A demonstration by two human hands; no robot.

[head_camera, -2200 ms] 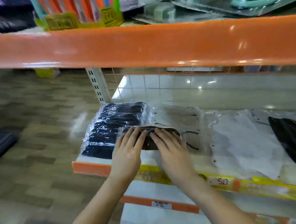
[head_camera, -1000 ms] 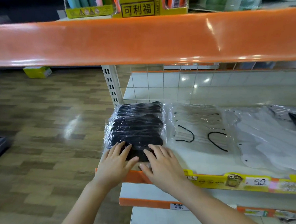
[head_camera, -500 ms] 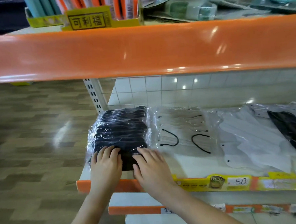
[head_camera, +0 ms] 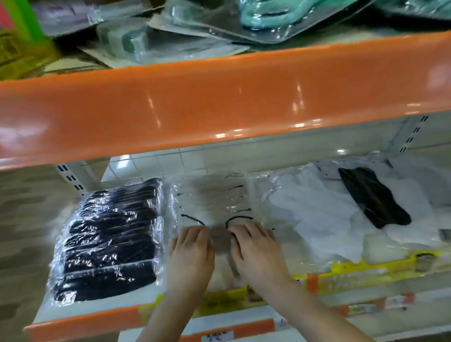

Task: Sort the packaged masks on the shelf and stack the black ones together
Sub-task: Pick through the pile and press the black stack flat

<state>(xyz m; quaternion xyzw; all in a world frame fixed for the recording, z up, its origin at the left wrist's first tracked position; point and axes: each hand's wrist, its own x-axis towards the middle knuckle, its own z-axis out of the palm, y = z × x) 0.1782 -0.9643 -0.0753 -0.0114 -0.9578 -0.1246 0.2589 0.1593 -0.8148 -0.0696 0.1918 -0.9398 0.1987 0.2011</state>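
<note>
A stack of black packaged masks (head_camera: 110,237) lies at the left end of the shelf (head_camera: 86,326). Beside it on the right lies a pile of clear packs with white masks with black ear loops (head_camera: 213,205). My left hand (head_camera: 191,253) and my right hand (head_camera: 254,250) rest palm down, side by side, on the front of that clear pile, fingers straight. One single black mask pack (head_camera: 372,197) lies further right, on top of white mask packs (head_camera: 315,213).
An orange shelf beam (head_camera: 215,98) hangs overhead, close above the masks. Teal and clear packaged goods (head_camera: 263,12) are piled on the upper shelf. Yellow price labels (head_camera: 368,270) line the shelf's front edge. Wooden floor shows at the left.
Both hands have left the black stack and moved right onto the clear pile of white masks. The view has tilted up and shifted right.
</note>
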